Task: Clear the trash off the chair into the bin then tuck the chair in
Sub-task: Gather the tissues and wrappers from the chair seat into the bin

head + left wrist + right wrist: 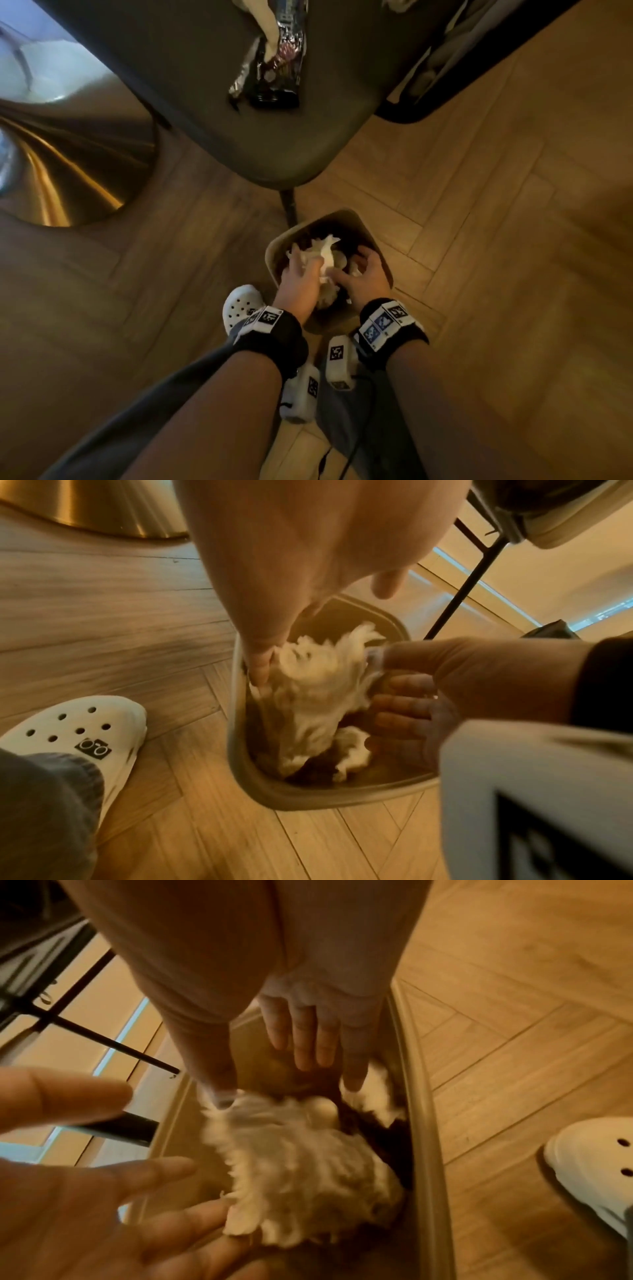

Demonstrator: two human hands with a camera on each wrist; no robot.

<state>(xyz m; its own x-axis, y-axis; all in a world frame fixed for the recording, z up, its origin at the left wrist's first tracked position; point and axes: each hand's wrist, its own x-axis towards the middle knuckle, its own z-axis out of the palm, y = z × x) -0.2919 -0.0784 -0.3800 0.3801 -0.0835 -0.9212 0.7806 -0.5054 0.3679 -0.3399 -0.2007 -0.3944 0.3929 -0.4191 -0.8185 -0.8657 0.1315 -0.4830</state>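
Note:
A small beige bin (342,214) stands on the floor below the front corner of a dark chair seat (205,102). Both hands hover over its mouth. My left hand (305,270) has its fingers spread, one fingertip (260,664) touching crumpled white tissue (327,253). My right hand (359,270) is beside it with straight fingers (308,1042) over the bin's inside. The tissue (318,691) is blurred and sits loosely between the two palms, inside the bin rim (308,799). Foil snack wrappers (277,68) and a pale scrap still lie on the seat.
A brass-coloured table base (51,154) stands left of the chair. A thin black chair leg (287,205) comes down just behind the bin. My white clog (239,305) is by the bin's left side. Another dark seat (462,68) is at the upper right. Herringbone wood floor surrounds everything.

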